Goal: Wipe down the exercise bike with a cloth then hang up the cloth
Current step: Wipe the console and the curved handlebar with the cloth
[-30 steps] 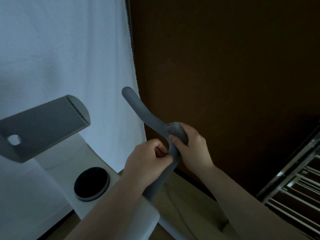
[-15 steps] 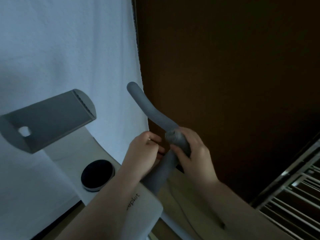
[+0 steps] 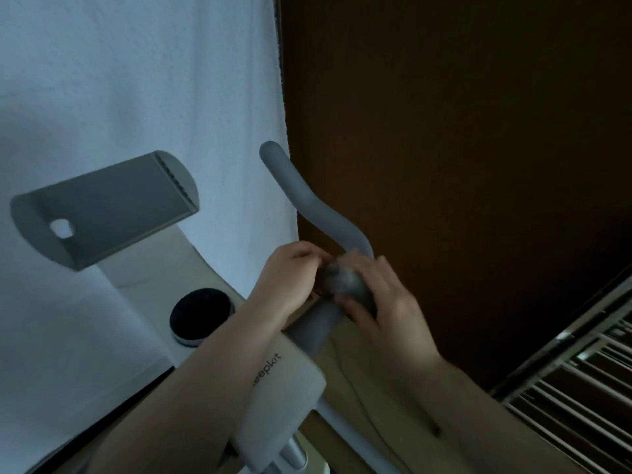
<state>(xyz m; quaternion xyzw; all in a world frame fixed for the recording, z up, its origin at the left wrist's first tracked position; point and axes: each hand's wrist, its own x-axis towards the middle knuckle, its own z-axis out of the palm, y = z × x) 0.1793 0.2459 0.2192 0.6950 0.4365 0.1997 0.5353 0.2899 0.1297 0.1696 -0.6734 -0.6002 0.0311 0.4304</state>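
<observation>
Grey foam handlebar (image 3: 309, 200) of exercise bike (image 3: 287, 381), curving up-left to rounded tip against white curtain (image 3: 136, 80) edge. Small grey cloth (image 3: 343, 277) bunched on bar at its bend, wrapped over foam. Right hand (image 3: 386, 295) around bar and cloth from right side, fingers curled over cloth, thumb underneath: grip clamped on cloth. Left hand (image 3: 290, 275) touching cloth's left edge, fingers curled in, fingertips at cloth; motion blur, cannot tell whether pinching fabric or just touching. Left forearm across white bike body, partly covering printed logo reading "eepkit". Black round knob (image 3: 201, 314) with silver rim set in white top housing, left of left wrist. Grey angled device holder (image 3: 102, 208) with small cut-out hole on white post, well left of handlebar. Dark brown wall (image 3: 461, 131) behind bar and hands. Metal rack (image 3: 581, 388) with parallel bars at lower right, well apart from bike. Low light, whole scene dim.
</observation>
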